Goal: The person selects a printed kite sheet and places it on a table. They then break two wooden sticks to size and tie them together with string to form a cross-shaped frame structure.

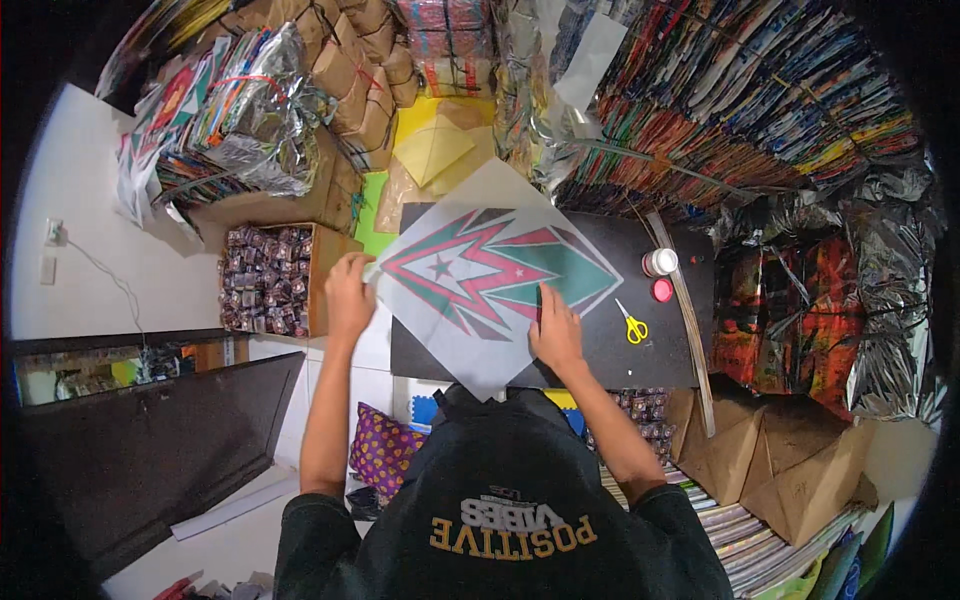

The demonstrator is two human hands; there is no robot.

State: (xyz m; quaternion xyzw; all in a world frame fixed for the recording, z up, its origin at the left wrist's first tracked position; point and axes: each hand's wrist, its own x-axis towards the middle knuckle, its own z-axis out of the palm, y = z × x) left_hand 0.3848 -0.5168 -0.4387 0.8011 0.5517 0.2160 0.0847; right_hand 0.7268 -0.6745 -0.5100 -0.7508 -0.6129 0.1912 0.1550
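A white, slightly see-through diamond-shaped sheet (420, 310) lies over the black board, printed with a red, green and black pattern with stars. It resembles a kite sail. At its left corner, my left hand (350, 298) grips the edge between thumb and fingers. My right hand (557, 335) rests on the sheet's lower right side, its fingers stretched out over the printed part. To the right of the sheet are yellow-handled scissors (634, 328), an open white jar (660, 262) and its pink-red lid (662, 290).
Thin strips (684, 310) lie along the right side of the black board (600, 365). Tall stacks of folded coloured sheets (720, 90) stand behind it. A cardboard box (318, 280) of small packets is at the left. A purple cushion (382, 450) lies below on the floor.
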